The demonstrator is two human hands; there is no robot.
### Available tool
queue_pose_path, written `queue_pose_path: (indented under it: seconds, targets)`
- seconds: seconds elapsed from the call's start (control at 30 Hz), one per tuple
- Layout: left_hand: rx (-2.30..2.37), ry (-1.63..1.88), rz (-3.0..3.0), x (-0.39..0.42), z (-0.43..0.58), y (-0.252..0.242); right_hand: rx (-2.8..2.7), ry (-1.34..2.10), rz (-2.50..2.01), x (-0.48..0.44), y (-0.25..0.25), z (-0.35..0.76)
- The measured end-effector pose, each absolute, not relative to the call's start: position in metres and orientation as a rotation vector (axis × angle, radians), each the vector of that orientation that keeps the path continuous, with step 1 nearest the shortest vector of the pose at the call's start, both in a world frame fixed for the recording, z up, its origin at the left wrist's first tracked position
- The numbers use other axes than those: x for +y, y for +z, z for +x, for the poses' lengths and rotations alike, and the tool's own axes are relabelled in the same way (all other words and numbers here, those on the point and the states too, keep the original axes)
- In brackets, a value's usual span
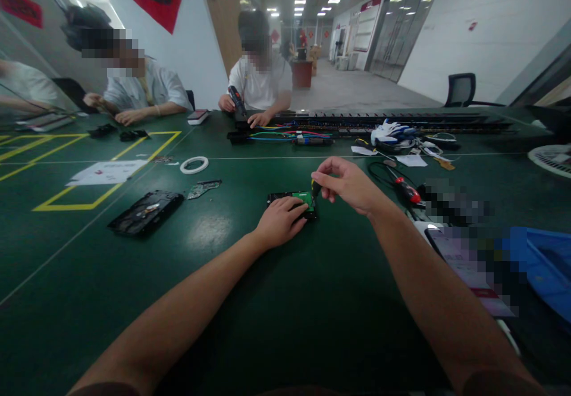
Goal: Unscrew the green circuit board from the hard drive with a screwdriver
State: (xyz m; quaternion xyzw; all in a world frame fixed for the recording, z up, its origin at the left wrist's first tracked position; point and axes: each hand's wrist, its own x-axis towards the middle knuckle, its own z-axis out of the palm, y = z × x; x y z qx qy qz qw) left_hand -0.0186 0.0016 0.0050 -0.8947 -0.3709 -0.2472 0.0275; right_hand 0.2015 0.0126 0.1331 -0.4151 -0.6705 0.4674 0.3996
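Green worktable [330, 301]; left hand [280, 222] across circuit board [302, 196], fingers extended, can't tell if gripping; right hand [341, 183] pinched shut round black-and-yellow screwdriver [316, 189], near board's right end

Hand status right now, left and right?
Left hand: laid over the flat black rectangular device with green circuit board; can't tell if gripping.
Right hand: closed, holding a small black-and-yellow screwdriver.

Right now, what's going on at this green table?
The person's left hand rests on a dark device with a green circuit board, while the right hand holds a small tool pointing down at the device's right end. To the left lie a black casing and a loose board. Across the table, a co-worker holds a dark tool.
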Motion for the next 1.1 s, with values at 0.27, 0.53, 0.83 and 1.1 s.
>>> queue_pose_path:
  seconds: [0.27, 0.53, 0.83, 1.1]
  targets:
    - [-1.142, -0.732, -2.762, 0.002, -0.019, 0.004, -1.755, 1.129, -1.028, 0.018, 0.134, 0.209]
    - [-1.154, -0.746, -2.766, 0.0, -0.019, 0.006, -1.687, 1.088, -1.066, 0.017, 0.132, 0.203]
    - [-1.155, -0.777, -2.759, 0.001, -0.019, 0.004, -1.708, 1.142, -1.043, 0.014, 0.135, 0.207]
    - [-1.15, -0.744, -2.752, 0.003, -0.02, 0.002, -1.797, 1.09, -1.02, 0.02, 0.134, 0.212]
